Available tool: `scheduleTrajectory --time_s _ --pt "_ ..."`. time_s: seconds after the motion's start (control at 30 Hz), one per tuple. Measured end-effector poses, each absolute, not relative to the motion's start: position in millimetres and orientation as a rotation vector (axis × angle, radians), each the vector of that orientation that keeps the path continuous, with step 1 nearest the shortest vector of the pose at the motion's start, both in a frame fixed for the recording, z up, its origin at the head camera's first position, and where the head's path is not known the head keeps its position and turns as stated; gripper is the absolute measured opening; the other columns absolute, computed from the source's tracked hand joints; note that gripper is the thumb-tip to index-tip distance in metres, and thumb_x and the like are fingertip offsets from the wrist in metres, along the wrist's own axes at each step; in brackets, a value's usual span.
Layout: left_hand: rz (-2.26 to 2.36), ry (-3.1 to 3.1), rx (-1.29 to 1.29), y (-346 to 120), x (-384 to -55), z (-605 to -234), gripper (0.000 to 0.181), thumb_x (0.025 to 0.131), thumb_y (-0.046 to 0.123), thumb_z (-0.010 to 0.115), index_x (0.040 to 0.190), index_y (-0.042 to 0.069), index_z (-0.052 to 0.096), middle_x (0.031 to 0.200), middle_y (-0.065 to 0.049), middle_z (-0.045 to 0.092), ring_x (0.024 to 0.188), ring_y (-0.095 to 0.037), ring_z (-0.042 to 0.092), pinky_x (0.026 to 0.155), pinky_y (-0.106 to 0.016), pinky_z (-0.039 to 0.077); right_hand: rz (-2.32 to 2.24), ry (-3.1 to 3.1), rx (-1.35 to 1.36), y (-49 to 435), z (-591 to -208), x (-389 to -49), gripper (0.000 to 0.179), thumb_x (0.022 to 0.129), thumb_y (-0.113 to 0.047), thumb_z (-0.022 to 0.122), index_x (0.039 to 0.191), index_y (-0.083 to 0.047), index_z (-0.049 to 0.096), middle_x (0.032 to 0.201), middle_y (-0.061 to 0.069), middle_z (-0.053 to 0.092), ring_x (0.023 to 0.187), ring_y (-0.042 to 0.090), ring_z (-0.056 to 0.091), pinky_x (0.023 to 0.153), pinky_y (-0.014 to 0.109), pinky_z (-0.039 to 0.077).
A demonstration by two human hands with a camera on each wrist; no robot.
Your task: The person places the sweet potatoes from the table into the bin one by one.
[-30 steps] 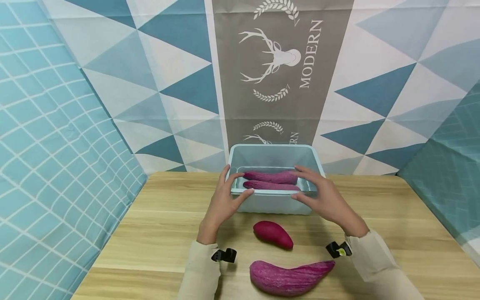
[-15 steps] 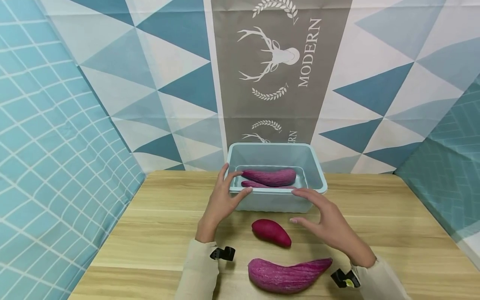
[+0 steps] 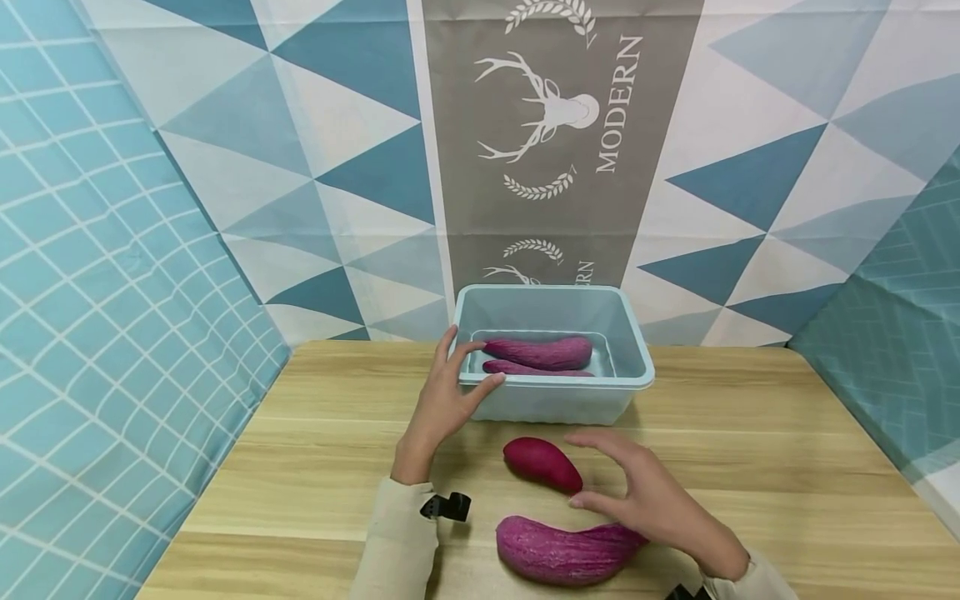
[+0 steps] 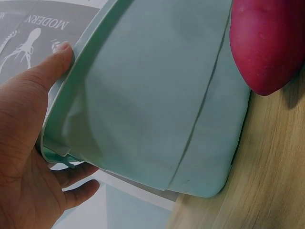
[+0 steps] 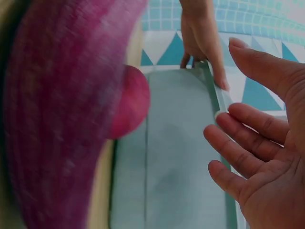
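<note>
A light-blue plastic box stands at the back of the table, with two streaked purple eggplants inside. My left hand holds the box's front left corner, its thumb on the rim and its fingers around the side. In front of the box lies a smooth red-purple sweet potato. Closer to me is a larger curved eggplant. My right hand hovers to the right of the sweet potato, over the eggplant's narrow end, which it partly hides. Its fingers are spread from the thumb and hold nothing.
The wooden table carries everything. Behind the box hangs a cloth with triangles and a deer print. Tiled-pattern sheets close off the left and right sides.
My right hand has left the front right of the box and come down and toward me, beside the sweet potato. My left hand has stayed at the box's corner.
</note>
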State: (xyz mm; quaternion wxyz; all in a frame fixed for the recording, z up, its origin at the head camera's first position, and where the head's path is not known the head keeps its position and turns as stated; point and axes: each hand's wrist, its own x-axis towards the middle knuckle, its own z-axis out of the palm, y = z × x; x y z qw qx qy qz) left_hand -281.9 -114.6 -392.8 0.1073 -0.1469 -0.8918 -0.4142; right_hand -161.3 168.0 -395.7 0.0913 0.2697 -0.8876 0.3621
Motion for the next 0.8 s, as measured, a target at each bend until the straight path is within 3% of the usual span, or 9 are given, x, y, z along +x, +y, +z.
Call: scheduleTrajectory --time_s 0.23,0.43,0.8 --pt "-1.214 -2.628 -0.429 -114.6 -282.8 -393.2 0.062 0.09 0.056 0.069 0.141 0.026 0.053 0.17 -0.003 0.013 0.15 -0.04 0.036 0.112 -0.064 0.04 1.161 -2.689 0.908 164.6 -407.9 -152.9 0.058 0.082 -0.039 0.083 0.134 -0.026 0.06 0.132 -0.008 0.067 0.12 0.01 0.063 0.099 0.033 0.056" --pt "-1.214 -2.615 -0.437 -114.5 -283.8 -393.0 0.062 0.09 0.055 0.069 0.142 0.025 0.053 0.17 -0.004 0.013 0.151 -0.04 0.033 0.112 -0.065 0.039 1.219 -2.704 1.019 161.9 -417.3 -146.6 0.07 0.077 -0.043 0.086 0.138 -0.026 0.056 0.133 -0.004 0.065 0.115 0.016 0.064 0.096 0.034 0.056" --pt "-1.211 -2.627 -0.429 -115.2 -283.3 -393.8 0.063 0.09 0.057 0.069 0.142 0.027 0.052 0.17 -0.002 0.013 0.15 -0.04 0.035 0.112 -0.065 0.039 1.24 -2.878 1.001 159.2 -423.2 -143.0 0.071 0.078 -0.056 0.08 0.139 -0.035 0.052 0.138 -0.006 0.063 0.125 0.008 0.059 0.103 0.03 0.053"
